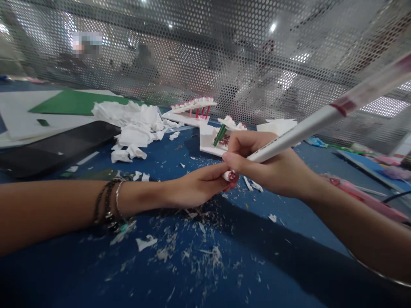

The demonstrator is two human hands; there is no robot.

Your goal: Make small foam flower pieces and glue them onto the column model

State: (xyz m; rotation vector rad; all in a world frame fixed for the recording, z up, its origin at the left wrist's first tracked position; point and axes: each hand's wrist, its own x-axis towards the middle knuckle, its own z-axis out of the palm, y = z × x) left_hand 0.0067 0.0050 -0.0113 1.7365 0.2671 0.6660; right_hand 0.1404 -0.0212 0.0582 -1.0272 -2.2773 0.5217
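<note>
In my left hand (pixel 195 186), which is closed, a small white roll (pixel 230 175) with dark red marks on its end is pinched by the fingertips. My right hand (pixel 272 167) grips a white felt-tip marker (pixel 295 133) with a dark red band, held slanting up to the right. The marker's lower end meets the fingers near the roll; whether its tip touches the roll is hidden. Just behind the hands stands a small white model (pixel 210 141) with a green stick and red-marked white pieces.
Crumpled white paper (pixel 138 124), a black phone (pixel 61 147) and a green sheet (pixel 77 102) lie to the left. Another white model with red posts (pixel 197 113) stands farther back. White scraps (pixel 205 252) litter the blue table. A pink tool (pixel 369 196) lies right, before a perforated metal screen (pixel 180 55).
</note>
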